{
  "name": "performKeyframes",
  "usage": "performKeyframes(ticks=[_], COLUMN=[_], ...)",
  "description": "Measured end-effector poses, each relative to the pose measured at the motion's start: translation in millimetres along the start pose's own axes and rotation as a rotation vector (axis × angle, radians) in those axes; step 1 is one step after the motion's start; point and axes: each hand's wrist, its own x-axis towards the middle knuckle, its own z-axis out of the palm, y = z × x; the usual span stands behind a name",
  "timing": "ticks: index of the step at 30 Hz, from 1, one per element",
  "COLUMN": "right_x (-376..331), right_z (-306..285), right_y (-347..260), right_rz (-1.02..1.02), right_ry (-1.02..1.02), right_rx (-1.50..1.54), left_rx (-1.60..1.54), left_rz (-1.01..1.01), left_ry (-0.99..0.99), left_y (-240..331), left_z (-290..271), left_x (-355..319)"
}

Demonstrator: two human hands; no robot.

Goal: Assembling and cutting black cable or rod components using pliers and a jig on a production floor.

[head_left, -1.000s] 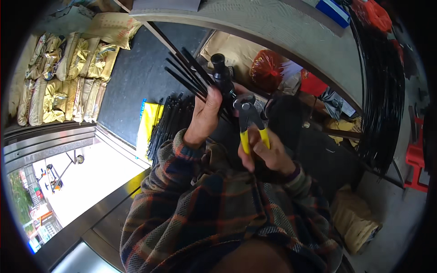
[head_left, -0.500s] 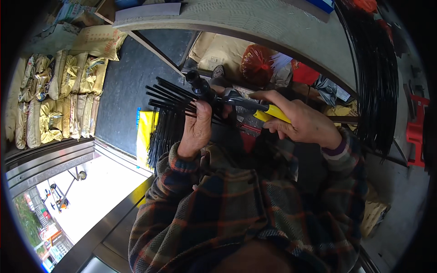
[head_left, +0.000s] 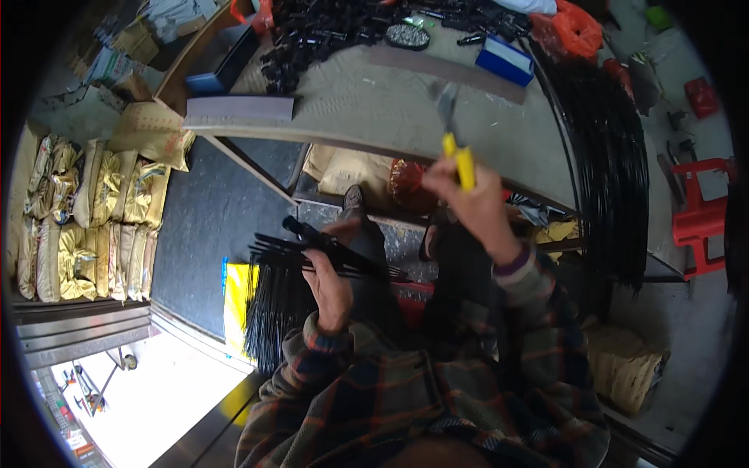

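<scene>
My left hand (head_left: 329,290) is closed around a bunch of thin black rods (head_left: 267,248) that fan out to the left over my lap. Among them sits a black tubular fitting (head_left: 295,226); how it joins the rods cannot be made out. My right hand (head_left: 482,204), raised toward the workbench edge, grips yellow-handled pliers (head_left: 466,168). The metal jaws point away from me over the bench top and are smeared by motion. Just left of my left forearm stands a dense bundle of black rods (head_left: 269,331) beside a yellow packet (head_left: 239,290).
The grey workbench (head_left: 335,90) carries a heap of black parts (head_left: 312,35), a dish of small pieces (head_left: 407,37) and a blue box (head_left: 504,62). Long black rods (head_left: 605,179) hang over its right side. A red stool (head_left: 698,204) stands right; wrapped bundles (head_left: 78,234) are stacked left.
The pliers have left the black fitting and moved forward over the bench with my right hand. My left hand still holds the rods, slightly lower. The view has tilted up, showing more bench.
</scene>
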Motion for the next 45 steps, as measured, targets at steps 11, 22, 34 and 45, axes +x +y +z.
performKeyframes(ticks=[11,22,34,45], right_x=[242,261,64,-45], right_z=[11,19,24,16], right_y=[104,106,-15,-67], right_rz=[0.084,0.146,0.101,-0.366], right_ry=[0.037,0.028,-0.072,-0.233], right_rx=[-1.055,-0.989,0.508,0.394], left_rx=[0.125,0.08,-0.134,0.038], left_rz=[-0.143,-0.167,-0.174,-0.078], left_ry=[-0.383,-0.331,-0.274,-0.562], left_y=[-4,-7,31,69], left_z=[-10,-18,-15,11], left_x=[-17,-2,6,-41])
